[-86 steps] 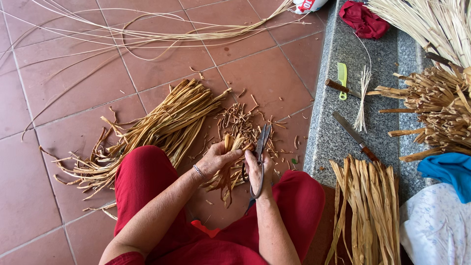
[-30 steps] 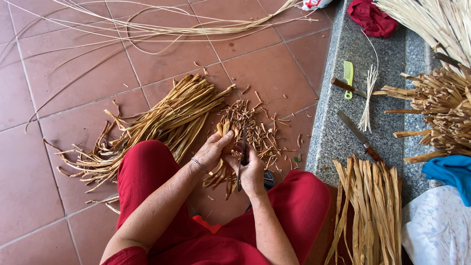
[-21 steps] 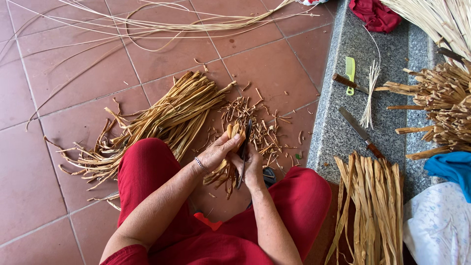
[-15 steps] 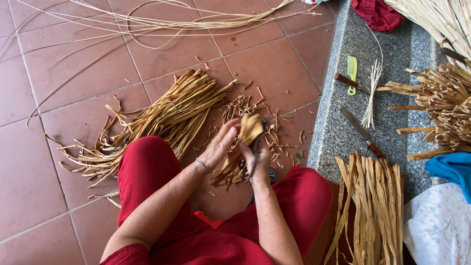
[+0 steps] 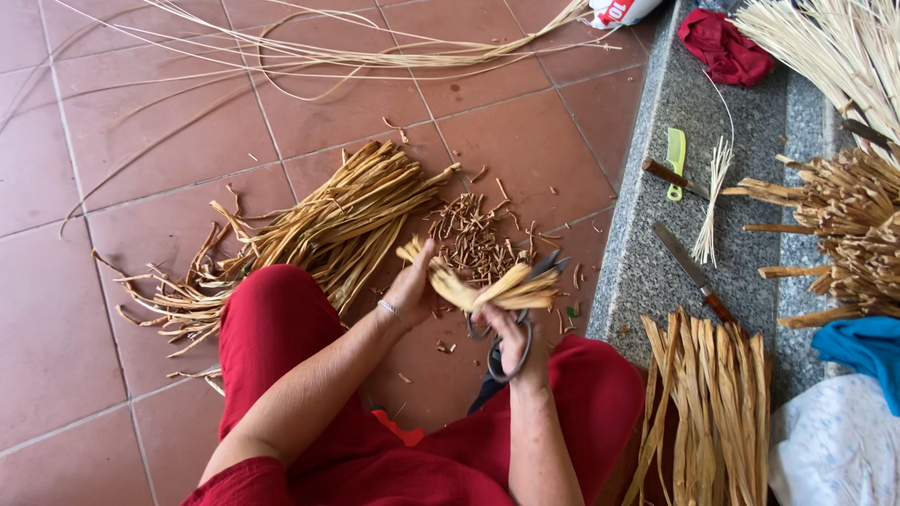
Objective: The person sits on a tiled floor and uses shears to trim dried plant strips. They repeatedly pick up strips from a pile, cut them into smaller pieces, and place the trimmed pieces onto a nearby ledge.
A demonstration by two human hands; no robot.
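Straw-coloured dried strips are being held in a small bundle across both hands, just above the red tile floor. The left hand is closing around the bundle's left end, while the right hand is pinching the right end and also gripping a pair of scissors by the handles, blades pointing up toward the strips. Short cut scraps are lying on the floor just beyond the hands, beside a large heap of long strips. Trimming the bundle's ends seems to be the step in hand; a next cut would likely be calling for squaring the ends and opening the blades across them. Knives are resting on the granite step.
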